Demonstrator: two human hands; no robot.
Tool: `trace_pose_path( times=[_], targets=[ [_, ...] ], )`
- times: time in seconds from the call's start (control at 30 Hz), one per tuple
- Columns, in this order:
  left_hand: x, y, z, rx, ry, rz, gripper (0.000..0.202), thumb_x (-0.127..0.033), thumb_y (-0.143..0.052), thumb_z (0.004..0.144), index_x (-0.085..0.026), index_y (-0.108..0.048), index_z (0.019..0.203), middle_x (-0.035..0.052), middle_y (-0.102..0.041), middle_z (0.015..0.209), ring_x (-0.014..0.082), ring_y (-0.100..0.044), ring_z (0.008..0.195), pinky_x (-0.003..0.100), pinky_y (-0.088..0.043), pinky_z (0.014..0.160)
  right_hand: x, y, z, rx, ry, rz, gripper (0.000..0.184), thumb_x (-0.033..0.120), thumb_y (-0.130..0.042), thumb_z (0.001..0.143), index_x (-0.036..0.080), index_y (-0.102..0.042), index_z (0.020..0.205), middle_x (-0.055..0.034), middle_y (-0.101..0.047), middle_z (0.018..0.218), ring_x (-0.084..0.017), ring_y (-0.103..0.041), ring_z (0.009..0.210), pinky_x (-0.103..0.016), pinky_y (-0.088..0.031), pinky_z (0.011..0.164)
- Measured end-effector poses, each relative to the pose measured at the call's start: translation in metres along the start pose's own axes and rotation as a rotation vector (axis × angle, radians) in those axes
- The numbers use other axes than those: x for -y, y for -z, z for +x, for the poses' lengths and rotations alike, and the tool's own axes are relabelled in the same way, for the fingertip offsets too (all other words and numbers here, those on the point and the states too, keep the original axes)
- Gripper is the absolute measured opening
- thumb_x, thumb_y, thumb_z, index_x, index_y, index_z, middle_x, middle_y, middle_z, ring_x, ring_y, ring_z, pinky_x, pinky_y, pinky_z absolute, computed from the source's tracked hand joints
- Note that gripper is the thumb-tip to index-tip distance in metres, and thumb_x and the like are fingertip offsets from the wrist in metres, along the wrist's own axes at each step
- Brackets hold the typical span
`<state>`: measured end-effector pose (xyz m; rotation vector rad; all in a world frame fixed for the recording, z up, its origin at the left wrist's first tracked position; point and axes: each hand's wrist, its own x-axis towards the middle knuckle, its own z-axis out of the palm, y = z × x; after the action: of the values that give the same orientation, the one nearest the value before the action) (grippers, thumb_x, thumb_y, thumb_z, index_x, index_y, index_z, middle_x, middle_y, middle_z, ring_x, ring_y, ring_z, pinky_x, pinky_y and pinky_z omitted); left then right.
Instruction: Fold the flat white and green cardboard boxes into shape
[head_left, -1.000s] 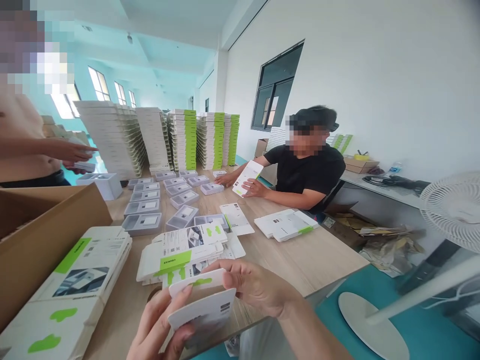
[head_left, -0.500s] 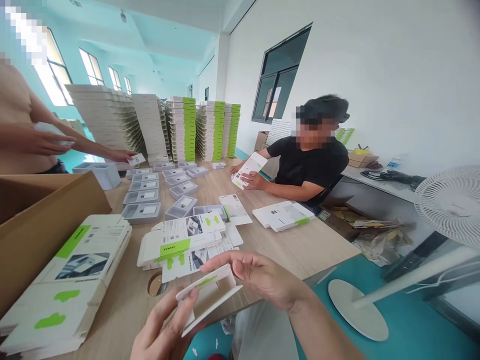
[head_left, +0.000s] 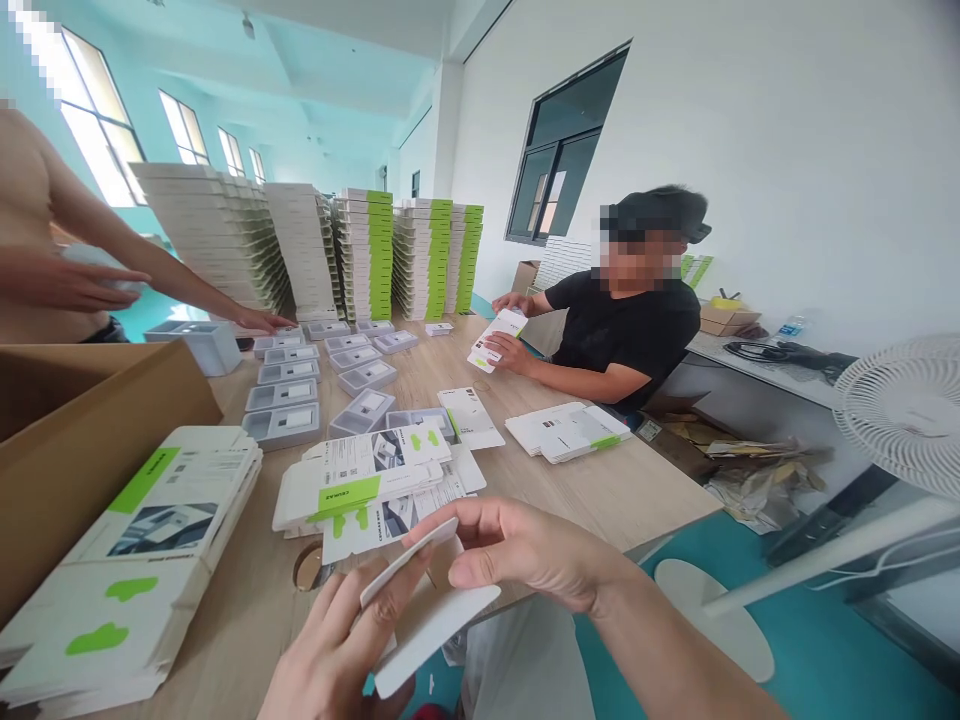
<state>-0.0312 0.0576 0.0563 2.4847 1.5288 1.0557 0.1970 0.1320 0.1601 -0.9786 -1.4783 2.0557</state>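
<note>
A small white cardboard box (head_left: 439,612), its end flaps standing apart, is held above the front edge of the table. My left hand (head_left: 337,630) is closed around its near left side, with fingers over the raised flap. My right hand (head_left: 517,555) grips the far right end, the thumb at the opening and the forefinger along the top; part of that grip is hidden by the flap. Just beyond lie flat white-and-green printed boxes (head_left: 367,490) in a loose pile. A taller stack of flat boxes (head_left: 161,530) lies to the left.
A brown carton (head_left: 97,430) stands at left. Grey trays (head_left: 281,425) holding small white items sit mid-table, with tall box stacks (head_left: 367,255) behind. One co-worker (head_left: 622,330) holds a box opposite; another's arm (head_left: 157,265) reaches from the left. A white fan (head_left: 900,430) stands right.
The box in my hands has tilted, and its flaps now spread wider. My left fingers have moved up over a flap. The left co-worker's hand has lowered a white item to a tray.
</note>
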Motion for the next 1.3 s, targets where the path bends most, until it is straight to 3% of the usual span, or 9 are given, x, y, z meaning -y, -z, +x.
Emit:
trace_pose_path(
  times=[0.23,0.33,0.43,0.53,0.67,0.83,1.03,1.17,1.3],
  targets=[
    [-0.004,-0.005,0.002,-0.017,-0.069,-0.009,0.072,-0.012,-0.040,0.097,-0.037,-0.041,0.165,0.0082,-0.075,0.126,0.0241,-0.071,0.094,0.024,-0.061,0.064,-0.005,-0.003,0.015,-0.085,-0.084,-0.049,0.059,0.032,-0.101,0.058,0.021,-0.075,0.110,-0.0028,-0.071,0.113,-0.019,-0.066,0.105,-0.031,-0.050,0.092],
    [-0.003,-0.007,0.004,-0.032,-0.048,-0.027,0.067,-0.011,-0.038,0.099,-0.037,-0.046,0.161,0.0089,-0.073,0.132,0.0256,-0.072,0.101,0.028,-0.063,0.074,-0.016,-0.006,0.007,-0.167,0.059,-0.108,0.074,0.056,-0.095,0.070,0.025,-0.065,0.130,-0.0092,-0.062,0.143,-0.026,-0.057,0.134,-0.037,-0.049,0.104],
    [-0.002,-0.010,0.008,-0.086,-0.044,-0.088,0.049,-0.033,-0.040,0.110,-0.034,-0.050,0.158,0.0106,-0.067,0.145,0.0291,-0.066,0.125,0.034,-0.060,0.096,-0.036,-0.011,-0.005,-0.414,0.275,-0.190,0.060,0.074,-0.065,0.093,0.029,-0.063,0.132,-0.0101,-0.064,0.138,-0.028,-0.057,0.133,-0.043,-0.045,0.111],
    [-0.003,-0.011,0.012,-0.143,-0.030,-0.178,0.058,-0.062,-0.036,0.108,-0.035,-0.051,0.157,0.0106,-0.065,0.148,0.0299,-0.062,0.132,0.036,-0.055,0.104,-0.059,-0.017,-0.009,-0.622,0.494,-0.312,0.053,0.072,-0.042,0.104,0.029,-0.071,0.114,-0.0103,-0.064,0.130,-0.029,-0.059,0.126,-0.041,-0.048,0.105],
    [-0.001,-0.013,0.014,-0.129,0.010,-0.287,0.058,-0.063,-0.031,0.108,-0.037,-0.053,0.155,0.0084,-0.063,0.151,0.0286,-0.062,0.130,0.036,-0.053,0.106,-0.076,-0.023,0.002,-0.634,0.600,-0.464,0.050,0.066,-0.045,0.106,0.027,-0.077,0.111,-0.0131,-0.065,0.131,-0.031,-0.064,0.119,-0.039,-0.052,0.094],
    [0.005,-0.027,0.011,-0.188,0.129,-0.408,0.041,-0.044,-0.038,0.112,-0.039,-0.058,0.148,0.0093,-0.056,0.148,0.0259,-0.055,0.138,0.037,-0.053,0.105,-0.072,-0.033,0.020,-0.725,0.585,-0.300,0.048,0.061,-0.049,0.107,0.024,-0.067,0.084,-0.0105,-0.071,0.113,-0.029,-0.065,0.117,-0.037,-0.049,0.101],
    [-0.009,-0.032,0.020,-0.442,0.324,-0.521,0.031,-0.047,-0.046,0.111,-0.030,-0.068,0.127,0.0087,-0.062,0.135,0.0258,-0.053,0.138,0.043,-0.045,0.115,-0.061,-0.050,0.036,-0.692,0.465,0.084,0.055,0.071,-0.072,0.088,0.022,-0.063,0.063,-0.0108,-0.075,0.119,-0.035,-0.062,0.125,-0.039,-0.049,0.101],
    [-0.035,-0.022,0.037,-0.537,0.620,-0.918,0.050,-0.066,-0.053,0.102,-0.025,-0.071,0.124,0.0101,-0.069,0.137,0.0290,-0.060,0.134,0.036,-0.051,0.109,-0.065,-0.064,0.056,-0.819,0.498,0.293,0.053,0.071,-0.080,0.079,0.022,-0.066,0.065,-0.0088,-0.078,0.117,-0.032,-0.066,0.112,-0.035,-0.052,0.086],
    [-0.039,-0.014,0.054,-0.585,0.835,-1.072,0.057,-0.071,-0.071,0.088,-0.022,-0.078,0.117,0.0072,-0.080,0.116,0.0289,-0.072,0.112,0.031,-0.059,0.092,-0.071,-0.071,0.075,-0.779,0.608,0.371,0.044,0.065,-0.082,0.081,0.022,-0.073,0.082,-0.0060,-0.078,0.094,-0.024,-0.068,0.086,-0.033,-0.055,0.075]
  ],
)
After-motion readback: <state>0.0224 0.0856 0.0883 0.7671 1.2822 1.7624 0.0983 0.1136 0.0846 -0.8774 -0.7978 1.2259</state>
